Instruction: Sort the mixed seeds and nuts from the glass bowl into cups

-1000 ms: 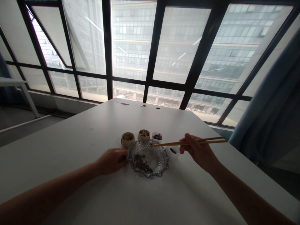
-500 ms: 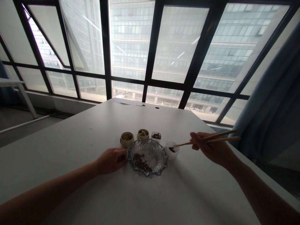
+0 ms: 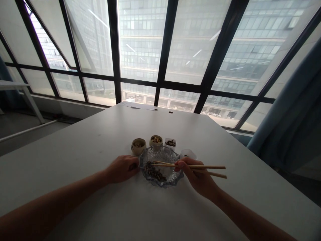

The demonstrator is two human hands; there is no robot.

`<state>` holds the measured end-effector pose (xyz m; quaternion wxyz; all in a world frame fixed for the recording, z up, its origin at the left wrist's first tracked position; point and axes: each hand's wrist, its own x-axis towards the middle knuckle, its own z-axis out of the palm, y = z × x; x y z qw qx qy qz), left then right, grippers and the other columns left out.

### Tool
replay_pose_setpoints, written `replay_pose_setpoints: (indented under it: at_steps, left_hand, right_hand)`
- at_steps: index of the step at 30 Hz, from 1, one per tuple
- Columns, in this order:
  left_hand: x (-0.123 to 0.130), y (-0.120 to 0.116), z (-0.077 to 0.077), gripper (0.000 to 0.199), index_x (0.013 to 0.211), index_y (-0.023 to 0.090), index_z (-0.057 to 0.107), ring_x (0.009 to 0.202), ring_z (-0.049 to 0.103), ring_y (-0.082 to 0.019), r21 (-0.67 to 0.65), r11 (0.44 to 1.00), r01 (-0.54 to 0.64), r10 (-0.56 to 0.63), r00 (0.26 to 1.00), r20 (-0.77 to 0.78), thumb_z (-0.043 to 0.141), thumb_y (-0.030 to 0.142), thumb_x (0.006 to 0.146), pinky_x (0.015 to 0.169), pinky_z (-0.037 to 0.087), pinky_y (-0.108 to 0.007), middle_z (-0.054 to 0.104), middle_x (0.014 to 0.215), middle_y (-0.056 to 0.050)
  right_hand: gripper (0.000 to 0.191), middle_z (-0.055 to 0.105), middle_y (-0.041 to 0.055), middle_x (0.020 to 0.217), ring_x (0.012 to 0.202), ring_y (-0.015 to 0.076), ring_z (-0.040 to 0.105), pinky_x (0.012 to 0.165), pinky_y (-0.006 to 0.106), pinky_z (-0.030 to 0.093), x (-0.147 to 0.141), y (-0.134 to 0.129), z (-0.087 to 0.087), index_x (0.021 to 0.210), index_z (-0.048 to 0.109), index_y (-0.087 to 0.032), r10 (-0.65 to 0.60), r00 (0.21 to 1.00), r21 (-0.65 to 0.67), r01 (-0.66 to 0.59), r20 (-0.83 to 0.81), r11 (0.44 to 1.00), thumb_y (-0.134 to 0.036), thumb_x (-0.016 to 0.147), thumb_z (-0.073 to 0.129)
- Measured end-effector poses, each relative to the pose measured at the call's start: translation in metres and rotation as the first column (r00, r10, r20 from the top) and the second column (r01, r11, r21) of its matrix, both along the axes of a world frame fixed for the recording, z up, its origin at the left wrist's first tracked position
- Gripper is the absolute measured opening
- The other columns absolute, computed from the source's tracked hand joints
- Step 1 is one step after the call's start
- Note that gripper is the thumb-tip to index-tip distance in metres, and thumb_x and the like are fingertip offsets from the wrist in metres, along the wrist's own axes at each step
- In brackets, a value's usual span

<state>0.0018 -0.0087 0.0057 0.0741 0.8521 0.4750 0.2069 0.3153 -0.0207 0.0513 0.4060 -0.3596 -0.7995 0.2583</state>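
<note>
A scalloped glass bowl (image 3: pixel 173 155) holds a heap of dark seeds (image 3: pixel 155 173) along its left and lower side. My left hand (image 3: pixel 124 169) is closed against the bowl's left rim, its fingers curled. My right hand (image 3: pixel 198 175) grips a pair of wooden chopsticks (image 3: pixel 208 167) at the bowl's right edge, and their tips lie over the seeds inside. Just behind the bowl stand a round pot (image 3: pixel 138 146) with brownish contents, another pot (image 3: pixel 155 140) with yellowish pieces and a white cup (image 3: pixel 171 143) of dark pieces. A second white cup (image 3: pixel 191 154) is partly hidden behind my right hand.
The white table (image 3: pixel 100 134) stretches toward the windows. Papers (image 3: pixel 136 106) and two dark round spots lie at its far edge. A blue curtain (image 3: pixel 288 97) hangs on the right; another white table (image 3: pixel 15 85) stands far left.
My right hand has moved left with the chopsticks, taking their tips from the right white cup to the seeds in the glass bowl. My left hand stays at the rim. The view has shifted slightly.
</note>
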Motion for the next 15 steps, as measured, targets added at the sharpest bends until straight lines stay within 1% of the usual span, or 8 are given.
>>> replay_pose_setpoints:
  at_steps: [2, 4, 9, 10, 12, 14, 15]
  left_hand:
    - [0.0, 0.0, 0.0, 0.011, 0.074, 0.021, 0.053, 0.063, 0.056, -0.015, -0.005, 1.0, 0.002, -0.002, 1.0, 0.009, 0.058, 0.024, 0.084, 0.061, 0.034, -0.024, 0.06, 0.069, 0.001]
    - [0.0, 0.0, 0.0, 0.012, 0.074, 0.021, 0.053, 0.064, 0.056, -0.015, -0.007, 1.0, 0.004, -0.004, 1.0, 0.012, 0.058, 0.024, 0.085, 0.061, 0.034, -0.024, 0.061, 0.069, 0.001]
    - [-0.001, 0.0, 0.001, 0.014, 0.074, 0.021, 0.053, 0.063, 0.056, -0.016, -0.002, 1.0, 0.008, -0.008, 1.0, 0.002, 0.059, 0.026, 0.085, 0.06, 0.033, -0.024, 0.061, 0.069, 0.001]
    - [-0.001, 0.0, 0.0, 0.014, 0.074, 0.021, 0.054, 0.063, 0.056, -0.016, -0.001, 1.0, 0.006, -0.006, 1.0, 0.002, 0.059, 0.027, 0.085, 0.06, 0.033, -0.024, 0.061, 0.068, 0.001]
    - [-0.001, 0.001, 0.0, 0.014, 0.074, 0.021, 0.054, 0.063, 0.056, -0.016, 0.001, 1.0, 0.006, -0.006, 1.0, 0.004, 0.059, 0.027, 0.086, 0.06, 0.033, -0.024, 0.061, 0.069, 0.001]
    - [-0.001, 0.001, 0.0, 0.014, 0.074, 0.021, 0.055, 0.063, 0.056, -0.016, 0.005, 1.0, 0.008, -0.008, 1.0, 0.005, 0.059, 0.028, 0.086, 0.06, 0.034, -0.024, 0.061, 0.068, 0.001]
    - [-0.001, 0.001, -0.001, 0.014, 0.074, 0.021, 0.055, 0.062, 0.056, -0.016, 0.006, 1.0, 0.009, -0.009, 1.0, 0.005, 0.058, 0.028, 0.086, 0.06, 0.034, -0.024, 0.061, 0.068, 0.001]
  right_hand:
    - [0.045, 0.075, 0.0072, 0.072, 0.066, 0.0195, 0.069, 0.058, 0.028, 0.051, -0.001, 0.002, -0.009, 0.078, 0.072, -0.019, -0.006, 1.0, 0.0, 0.006, -0.009, 1.0, -0.05, 0.102, 0.049]
    - [0.043, 0.074, 0.0066, 0.071, 0.064, 0.0187, 0.069, 0.058, 0.028, 0.051, -0.001, 0.003, -0.013, 0.078, 0.072, -0.019, 0.0, 1.0, 0.012, 0.0, -0.001, 1.0, -0.048, 0.101, 0.051]
    - [0.039, 0.074, 0.0061, 0.07, 0.063, 0.0186, 0.068, 0.061, 0.029, 0.052, -0.001, 0.0, -0.014, 0.078, 0.072, -0.019, 0.021, 1.0, 0.067, -0.021, 0.001, 0.998, -0.045, 0.101, 0.053]
    - [0.04, 0.075, 0.0062, 0.07, 0.063, 0.019, 0.069, 0.06, 0.03, 0.053, -0.001, 0.0, -0.014, 0.078, 0.073, -0.02, 0.015, 1.0, 0.056, -0.014, -0.02, 0.998, -0.047, 0.1, 0.054]
    - [0.043, 0.075, 0.0064, 0.067, 0.062, 0.0202, 0.069, 0.059, 0.031, 0.054, -0.002, 0.003, -0.014, 0.078, 0.074, -0.02, -0.038, 0.993, 0.005, 0.039, -0.111, 0.999, -0.052, 0.099, 0.054]
    - [0.047, 0.073, 0.006, 0.06, 0.06, 0.0212, 0.069, 0.06, 0.032, 0.055, -0.002, 0.008, -0.014, 0.078, 0.074, -0.02, -0.118, 0.963, -0.089, 0.1, -0.243, 0.991, -0.06, 0.096, 0.056]
    - [0.049, 0.072, 0.0058, 0.058, 0.059, 0.0216, 0.069, 0.061, 0.033, 0.056, -0.002, 0.012, -0.015, 0.078, 0.074, -0.02, -0.149, 0.94, -0.145, 0.108, -0.308, 0.983, -0.063, 0.093, 0.057]
